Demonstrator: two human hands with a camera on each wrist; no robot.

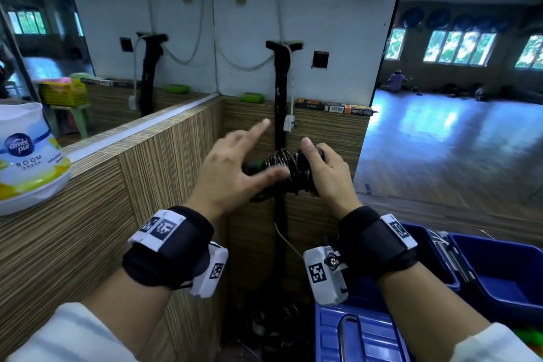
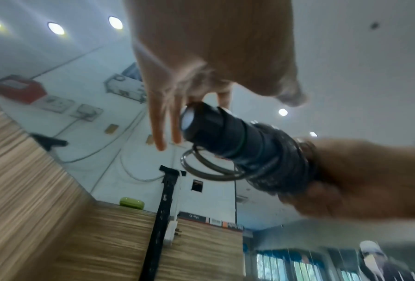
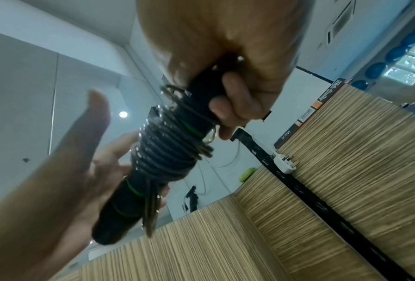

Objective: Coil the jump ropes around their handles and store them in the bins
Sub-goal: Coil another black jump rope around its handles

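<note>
— Handles and rope?
— Handles [image 1: 305,169] black with thin green rings; rope [image 1: 277,163] dark, glossy.
— Bins?
— Bins [image 1: 505,270] blue, at 4 o'clock.
— Surroundings?
— Partition [image 1: 147,185] in brown-and-tan wood stripes; wall [image 1: 338,23] white; wrist straps [image 1: 373,244] black with black-and-white square-code tags.

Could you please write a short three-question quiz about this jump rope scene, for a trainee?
1. True or false: the left hand is gripping the jump rope handles.
2. Which hand holds the bundle? A) the right hand B) the left hand C) neither
3. Fill in: the rope coils are wound around the black ____.

Key
1. False: its fingers are spread and straight beside the free end of the handles.
2. A: its fingers are curled round one end.
3. Handles; a few loose loops hang off, and the blue bins wait at lower right.
</note>
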